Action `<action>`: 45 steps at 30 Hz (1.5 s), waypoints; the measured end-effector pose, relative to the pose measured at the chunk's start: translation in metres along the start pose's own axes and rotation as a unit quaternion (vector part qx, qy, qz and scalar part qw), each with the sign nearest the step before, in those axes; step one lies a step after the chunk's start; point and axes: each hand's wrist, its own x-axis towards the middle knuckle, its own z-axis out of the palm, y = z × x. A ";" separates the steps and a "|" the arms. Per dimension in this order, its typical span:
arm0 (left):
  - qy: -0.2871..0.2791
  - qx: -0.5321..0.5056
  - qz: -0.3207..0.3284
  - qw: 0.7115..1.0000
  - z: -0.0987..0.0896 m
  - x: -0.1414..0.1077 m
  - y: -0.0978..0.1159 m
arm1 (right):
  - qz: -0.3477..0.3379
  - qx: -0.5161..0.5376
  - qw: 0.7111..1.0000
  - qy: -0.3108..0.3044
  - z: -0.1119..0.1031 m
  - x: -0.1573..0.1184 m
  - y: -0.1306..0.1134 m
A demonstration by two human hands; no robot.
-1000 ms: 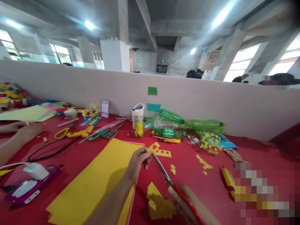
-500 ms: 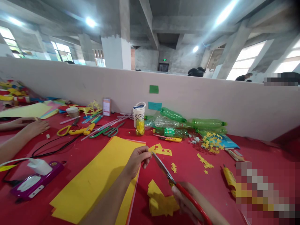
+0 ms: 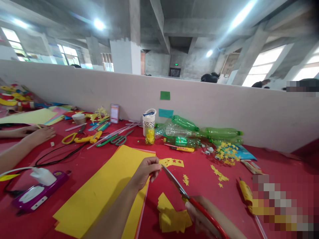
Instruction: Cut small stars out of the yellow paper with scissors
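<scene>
My left hand (image 3: 147,171) is closed in a pinch on a yellow paper strip (image 3: 177,162), which shows beyond the fingers with star-shaped holes in it. My right hand (image 3: 199,212) grips scissors (image 3: 178,184) with red handles. Their blade tips touch or nearly touch my left fingertips, and the blades look almost closed. Small yellow paper stars (image 3: 185,180) lie right of the blades. Below them is a heap of folded yellow paper pieces (image 3: 171,215). Under my left forearm rests a stack of yellow sheets (image 3: 99,189).
Green plastic bottles (image 3: 221,132) lie along the white partition (image 3: 119,89), beside a white cup (image 3: 149,122). More stars (image 3: 226,152) are piled at right, near a yellow glue gun (image 3: 245,191). A purple power strip (image 3: 41,192) and another person's hand (image 3: 43,136) are at left.
The yellow strip beyond my left fingers has turned and looks narrower, with its holes in a different line. My hands and the scissors have barely moved; the view has shifted slightly.
</scene>
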 end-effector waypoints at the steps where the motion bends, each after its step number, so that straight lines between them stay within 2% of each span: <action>1: -0.001 -0.001 0.000 1.000 0.000 0.000 0.000 | 0.001 -0.002 1.000 0.002 0.001 -0.001 -0.002; 10: 0.006 -0.001 0.000 1.000 0.001 -0.001 -0.002 | 0.028 -0.023 0.999 -0.006 0.000 -0.004 -0.012; 17: 0.027 0.026 0.032 0.999 0.000 -0.001 -0.004 | 0.025 -0.013 0.999 0.033 0.002 0.000 -0.001; 23: 0.030 0.040 0.042 0.998 0.006 -0.002 -0.003 | -0.004 -0.020 1.000 -0.006 0.001 0.005 0.013; 27: 0.023 0.034 0.043 0.998 0.007 -0.002 -0.007 | -0.007 -0.003 1.000 0.025 0.002 0.007 0.022; 37: 0.031 0.057 0.067 0.996 0.014 -0.004 -0.008 | -0.026 0.001 1.000 0.013 0.007 0.004 0.015; 45: 0.046 0.069 0.083 0.993 0.018 -0.005 -0.008 | -0.001 0.049 0.998 0.040 0.013 0.005 0.019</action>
